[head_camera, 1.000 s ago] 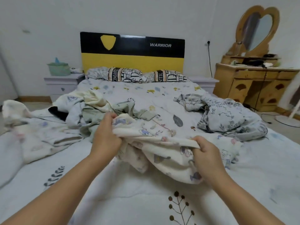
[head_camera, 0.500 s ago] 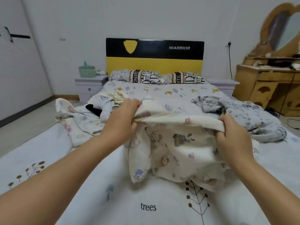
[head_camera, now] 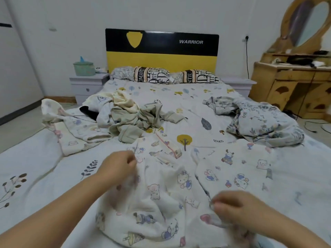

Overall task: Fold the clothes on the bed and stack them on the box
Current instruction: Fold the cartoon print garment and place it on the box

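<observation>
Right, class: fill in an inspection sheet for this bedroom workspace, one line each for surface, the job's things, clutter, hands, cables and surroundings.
Surface: bed with a leaf-print sheet, wrinkled.
Job's things: cartoon-print garment spread in front, unfolded; heap of clothes at the left of the bed; no box seen.
Clutter: crumpled floral quilt on the right side; two pillows at the headboard.
Hands: left hand pinches the garment's left edge; right hand grips its near right part.
Cables: black cord hanging from a wall socket; more cable on the floor at right.
Surroundings: nightstand with a green container; wooden dresser with a mirror.
</observation>
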A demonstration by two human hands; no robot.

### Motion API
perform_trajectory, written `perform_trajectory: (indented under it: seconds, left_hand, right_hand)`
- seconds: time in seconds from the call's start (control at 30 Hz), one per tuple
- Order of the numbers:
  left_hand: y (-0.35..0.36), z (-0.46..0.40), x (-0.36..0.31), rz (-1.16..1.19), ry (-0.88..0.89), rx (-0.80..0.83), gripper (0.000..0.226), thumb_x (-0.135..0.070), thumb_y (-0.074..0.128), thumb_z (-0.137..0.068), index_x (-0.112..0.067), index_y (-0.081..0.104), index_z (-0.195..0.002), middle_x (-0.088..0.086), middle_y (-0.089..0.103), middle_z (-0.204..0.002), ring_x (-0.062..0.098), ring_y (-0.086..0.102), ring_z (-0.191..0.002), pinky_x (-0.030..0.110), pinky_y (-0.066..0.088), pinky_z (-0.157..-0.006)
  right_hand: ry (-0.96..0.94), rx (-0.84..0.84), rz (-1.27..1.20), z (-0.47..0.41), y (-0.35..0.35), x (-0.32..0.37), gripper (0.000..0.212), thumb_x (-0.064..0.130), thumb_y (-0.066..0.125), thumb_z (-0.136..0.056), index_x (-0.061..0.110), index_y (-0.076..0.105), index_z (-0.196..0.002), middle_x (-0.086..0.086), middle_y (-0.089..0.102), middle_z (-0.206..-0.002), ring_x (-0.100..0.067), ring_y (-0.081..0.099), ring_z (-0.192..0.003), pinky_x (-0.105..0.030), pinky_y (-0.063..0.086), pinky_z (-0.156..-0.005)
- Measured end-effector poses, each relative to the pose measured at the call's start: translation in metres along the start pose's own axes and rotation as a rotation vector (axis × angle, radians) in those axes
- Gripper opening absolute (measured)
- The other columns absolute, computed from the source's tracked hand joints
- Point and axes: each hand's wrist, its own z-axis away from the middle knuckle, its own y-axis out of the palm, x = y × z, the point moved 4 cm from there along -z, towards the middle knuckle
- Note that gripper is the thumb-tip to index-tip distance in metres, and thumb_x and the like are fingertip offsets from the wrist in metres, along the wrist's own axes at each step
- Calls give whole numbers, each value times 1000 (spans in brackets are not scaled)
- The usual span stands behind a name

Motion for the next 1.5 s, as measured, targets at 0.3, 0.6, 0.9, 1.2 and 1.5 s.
perform_trajectory:
  seconds: [0.3, 0.6, 0.9, 1.2, 1.5]
  left_hand:
    - [70, -49, -60, -345, 201, 101, 58, -58, 33, -93, -33, 29, -145, 0, 17, -156, 19, 10, -144, 50, 4, -115]
    - [123, -65, -69, -498, 445, 355, 26, -47, 51, -91, -21, 48, -92, -12, 39, -73, 20, 54, -96, 29, 36, -75]
    - [19, -94, 13, -975, 12, 212, 30, -28, 35, -97, -19, 58, -115, -2, 60, -111, 16, 58, -100, 25, 46, -79]
    - [52, -76, -44, -877, 344, 2, 39, -47, 41, -92, -30, 51, -126, -4, 51, -120, 17, 49, -115, 31, 36, -88]
    - [156, -72, -139, -231, 392, 198, 53, -37, 40, -97, -11, 24, -141, 12, 52, -121, 29, 52, -110, 36, 42, -85]
  right_hand:
    - [455, -823, 254, -64, -101, -89, 49, 24, 45, -94, 13, 37, -141, -16, 31, -147, -35, 27, -133, -44, 30, -104]
    - [480, -708, -51, -102, -98, -122, 67, 7, 46, -91, 23, 16, -149, -23, 45, -135, -37, 49, -116, -37, 40, -90]
    - [331, -1052, -25, -51, -98, -110, 17, 2, 47, -87, 7, 47, -103, -16, 58, -93, -28, 47, -79, -34, 37, -66]
    - [644, -460, 481, -37, -78, -97, 56, 52, 49, -87, 17, 37, -129, -9, 36, -130, -27, 38, -121, -35, 37, -92]
    - [359, -653, 527, -94, -95, -94, 45, 21, 28, -101, 20, 24, -146, -10, 18, -152, -27, 13, -141, -39, 22, -109]
